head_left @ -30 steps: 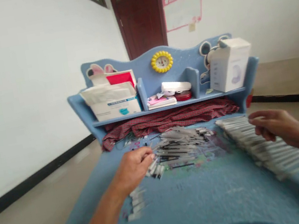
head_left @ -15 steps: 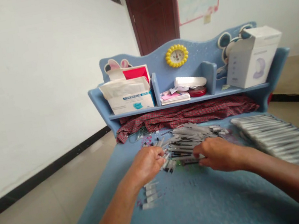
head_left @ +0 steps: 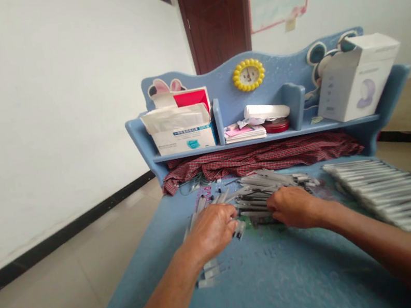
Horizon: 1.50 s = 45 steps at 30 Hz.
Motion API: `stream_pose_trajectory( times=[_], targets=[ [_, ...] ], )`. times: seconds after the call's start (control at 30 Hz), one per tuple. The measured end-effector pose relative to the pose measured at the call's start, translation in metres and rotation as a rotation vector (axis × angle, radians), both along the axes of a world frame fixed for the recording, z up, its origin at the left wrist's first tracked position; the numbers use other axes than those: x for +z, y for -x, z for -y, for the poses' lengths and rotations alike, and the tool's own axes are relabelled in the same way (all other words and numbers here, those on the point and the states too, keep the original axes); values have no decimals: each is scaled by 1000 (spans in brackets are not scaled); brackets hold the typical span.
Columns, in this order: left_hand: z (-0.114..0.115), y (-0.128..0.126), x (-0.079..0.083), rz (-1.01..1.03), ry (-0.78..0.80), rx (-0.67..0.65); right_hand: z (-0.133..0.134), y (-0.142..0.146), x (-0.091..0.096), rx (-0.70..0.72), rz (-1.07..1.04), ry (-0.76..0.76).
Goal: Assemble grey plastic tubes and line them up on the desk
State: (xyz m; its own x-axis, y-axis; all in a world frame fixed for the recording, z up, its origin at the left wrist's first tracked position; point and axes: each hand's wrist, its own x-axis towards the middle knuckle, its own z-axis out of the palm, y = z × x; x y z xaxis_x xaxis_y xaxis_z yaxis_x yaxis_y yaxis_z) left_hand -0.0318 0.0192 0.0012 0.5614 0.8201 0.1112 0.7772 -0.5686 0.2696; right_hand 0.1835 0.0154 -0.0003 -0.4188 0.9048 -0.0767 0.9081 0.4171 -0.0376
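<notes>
A heap of slim grey pens with dark ends (head_left: 260, 187) lies on the blue desk (head_left: 282, 283). My right hand (head_left: 293, 207) is at the heap's near right side, its fingers curled together against the pens; whatever is in its grip is hidden. Left of the heap, my left hand (head_left: 216, 228) is closed, thumb against fingers, over small clear pen caps (head_left: 240, 228). I cannot make out what it holds. More clear caps (head_left: 210, 274) lie in a short row by the left wrist, and several clear pieces with black ends (head_left: 201, 204) lie behind that hand.
A neat row of pens (head_left: 397, 195) covers the desk's right side. A folded checked cloth (head_left: 261, 158) lies under the shelf (head_left: 197, 152). On the shelf stand a mask box (head_left: 185, 139), papers (head_left: 245, 134), a red tin (head_left: 277, 126) and a white box (head_left: 358, 78).
My right hand's fingers have closed in among the pens. My left hand stays closed by the caps, shifted slightly. The whole view has moved a little to the left.
</notes>
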Motion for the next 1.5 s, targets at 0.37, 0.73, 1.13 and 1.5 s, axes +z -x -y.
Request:
stream_pose_trajectory(
  times=[0.37,0.73,1.13,1.5],
  targets=[
    [6,-21,0,740,583,137,5,8,-13,-50,-970,462],
    [-2,-17,2,1266,727,310,3,-7,-8,45,-469,230],
    [-10,-8,6,1501,653,445,4,-18,-1,38,-714,498],
    [-10,-8,4,1529,634,446,7,-15,2,20,-919,564]
  ],
)
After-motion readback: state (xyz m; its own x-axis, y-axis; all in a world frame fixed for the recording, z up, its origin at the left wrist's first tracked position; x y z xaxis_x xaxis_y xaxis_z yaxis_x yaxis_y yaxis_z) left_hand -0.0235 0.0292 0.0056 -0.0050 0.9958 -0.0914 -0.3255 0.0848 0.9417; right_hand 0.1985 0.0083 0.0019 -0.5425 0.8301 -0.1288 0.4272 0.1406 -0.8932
